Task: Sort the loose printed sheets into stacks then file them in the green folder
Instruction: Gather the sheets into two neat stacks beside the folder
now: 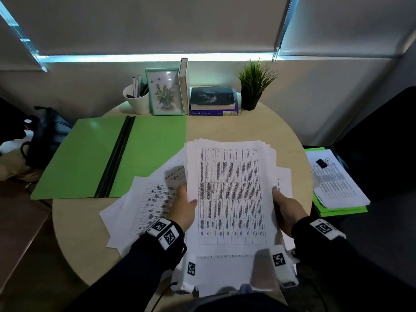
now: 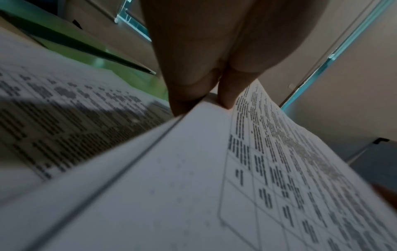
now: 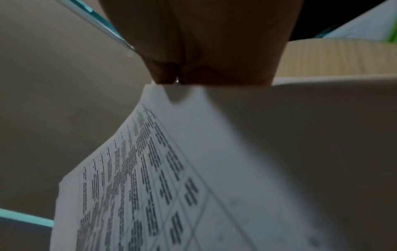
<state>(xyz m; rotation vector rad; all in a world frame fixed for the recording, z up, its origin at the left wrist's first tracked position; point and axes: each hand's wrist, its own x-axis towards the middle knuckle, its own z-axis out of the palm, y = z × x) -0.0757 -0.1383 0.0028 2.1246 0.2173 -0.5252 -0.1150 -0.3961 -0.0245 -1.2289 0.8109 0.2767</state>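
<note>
A stack of sheets (image 1: 231, 194) sits between the left hand (image 1: 183, 207) and right hand (image 1: 286, 210). Loose sheets (image 1: 144, 208) lie under the left hand, the open folder (image 1: 108, 154) beyond them. A clipped pile (image 1: 335, 183) lies right of the right hand.

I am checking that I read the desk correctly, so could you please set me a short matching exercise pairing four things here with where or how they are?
Things:
1. green folder
2. held stack of printed sheets
3. black binder clip
4. potted plant

States:
A. on the papers lying right of the table
B. lying open flat on the table
C. standing at the back of the table, beside the books
D. gripped at its side edges by the left hand and right hand

Pairs: 1-B, 2-D, 3-A, 4-C
</note>
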